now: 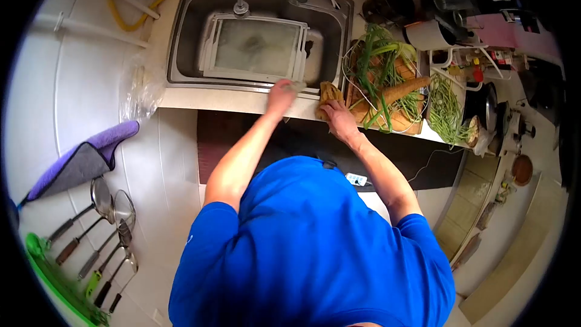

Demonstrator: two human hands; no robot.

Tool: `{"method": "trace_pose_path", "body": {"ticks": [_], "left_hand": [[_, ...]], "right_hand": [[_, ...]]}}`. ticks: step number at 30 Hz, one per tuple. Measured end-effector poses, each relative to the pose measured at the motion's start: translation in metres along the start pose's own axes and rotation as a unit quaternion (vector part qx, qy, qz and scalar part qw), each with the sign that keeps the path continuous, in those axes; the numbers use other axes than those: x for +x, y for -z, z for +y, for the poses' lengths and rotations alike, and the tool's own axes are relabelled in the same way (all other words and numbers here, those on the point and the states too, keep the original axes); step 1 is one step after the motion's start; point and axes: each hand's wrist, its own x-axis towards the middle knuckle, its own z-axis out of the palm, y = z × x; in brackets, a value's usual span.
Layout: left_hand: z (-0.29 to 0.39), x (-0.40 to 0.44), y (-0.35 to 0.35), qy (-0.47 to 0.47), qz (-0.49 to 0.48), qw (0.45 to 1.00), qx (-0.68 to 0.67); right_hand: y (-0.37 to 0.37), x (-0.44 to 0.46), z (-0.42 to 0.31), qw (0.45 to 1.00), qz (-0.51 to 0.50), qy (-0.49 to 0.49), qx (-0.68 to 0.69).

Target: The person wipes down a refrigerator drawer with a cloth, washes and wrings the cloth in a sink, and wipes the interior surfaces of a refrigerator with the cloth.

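Observation:
At the front rim of the sink, my left hand (280,98) is closed round a small pale greenish thing, too blurred to name. My right hand (340,120) grips a crumpled brown cloth (330,93) on the counter edge, just right of the sink's front corner. Inside the steel sink (175,54) lies a white-framed panel (257,45) with a cloudy, see-through middle. A faucet (241,7) hangs over the panel's far edge.
Right of the sink, green onions (370,54) and a long brown root (405,89) lie on a wooden board (402,122). Green beans (445,106) are farther right. A purple towel (97,148) and several ladles hang at left. A power strip (356,179) is below the counter.

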Motion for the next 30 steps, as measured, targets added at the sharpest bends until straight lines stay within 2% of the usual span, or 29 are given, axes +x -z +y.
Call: {"method": "trace_pose_path", "body": {"ticks": [1, 2, 5, 6, 7, 8, 9, 11, 14, 16, 17, 19, 22, 23, 25, 26, 28, 29, 30], "left_hand": [[-0.002, 0.002, 0.016, 0.006, -0.017, 0.986, -0.164], [0.001, 0.009, 0.035, 0.004, -0.028, 0.946, -0.324], [0.017, 0.019, 0.091, 0.059, -0.061, 0.888, -0.452], [0.016, 0.029, 0.107, 0.058, -0.046, 0.894, -0.442], [0.024, 0.038, 0.119, 0.045, -0.014, 0.895, -0.443], [0.027, 0.044, 0.129, 0.037, 0.019, 0.895, -0.444], [0.034, 0.05, 0.139, 0.041, 0.02, 0.898, -0.438], [0.052, 0.06, 0.152, 0.055, 0.013, 0.855, -0.516], [0.074, 0.078, 0.159, 0.03, 0.033, 0.862, -0.506], [0.083, 0.097, 0.16, 0.029, 0.033, 0.876, -0.48], [0.084, 0.111, 0.161, 0.029, 0.034, 0.889, -0.456], [0.087, 0.131, 0.167, 0.035, 0.028, 0.903, -0.428], [0.093, 0.151, 0.168, 0.035, -0.03, 0.892, -0.45], [0.097, 0.155, 0.168, 0.034, -0.046, 0.892, -0.449], [0.095, 0.167, 0.172, 0.041, -0.065, 0.891, -0.447], [0.094, 0.173, 0.173, 0.038, -0.081, 0.896, -0.435], [0.094, 0.189, 0.175, 0.032, -0.101, 0.9, -0.423], [0.092, 0.196, 0.175, 0.029, -0.109, 0.913, -0.391], [0.093, 0.198, 0.177, 0.026, -0.114, 0.926, -0.359]], "right_hand": [[0.003, 0.003, -0.004, 0.999, -0.033, -0.02, 0.009], [0.005, 0.005, -0.004, 0.999, -0.029, -0.018, 0.012], [0.014, 0.032, -0.005, 0.994, -0.104, -0.038, -0.016], [0.015, 0.053, -0.002, 0.996, -0.076, -0.042, 0.004], [0.018, 0.078, -0.003, 0.991, -0.045, -0.066, 0.109], [0.021, 0.106, -0.001, 0.972, -0.018, -0.093, 0.215], [0.04, 0.139, -0.005, 0.93, -0.036, -0.145, 0.336], [0.061, 0.2, -0.011, 0.935, 0.059, -0.16, 0.31], [0.078, 0.284, -0.008, 0.934, 0.089, -0.202, 0.282], [0.073, 0.32, -0.006, 0.942, 0.104, -0.256, 0.19], [0.064, 0.33, -0.009, 0.94, 0.105, -0.262, 0.19], [0.037, 0.344, -0.013, 0.939, 0.047, -0.278, 0.195], [0.046, 0.335, -0.015, 0.927, 0.029, -0.288, 0.237], [0.053, 0.331, -0.016, 0.927, 0.027, -0.293, 0.234], [0.064, 0.324, -0.019, 0.878, 0.075, -0.343, 0.325], [0.05, 0.323, -0.015, 0.876, 0.075, -0.351, 0.324], [0.021, 0.33, -0.002, 0.915, 0.044, -0.228, 0.33], [0.017, 0.331, 0.001, 0.914, 0.044, -0.231, 0.329], [0.019, 0.328, -0.003, 0.911, 0.096, -0.264, 0.301]]}}
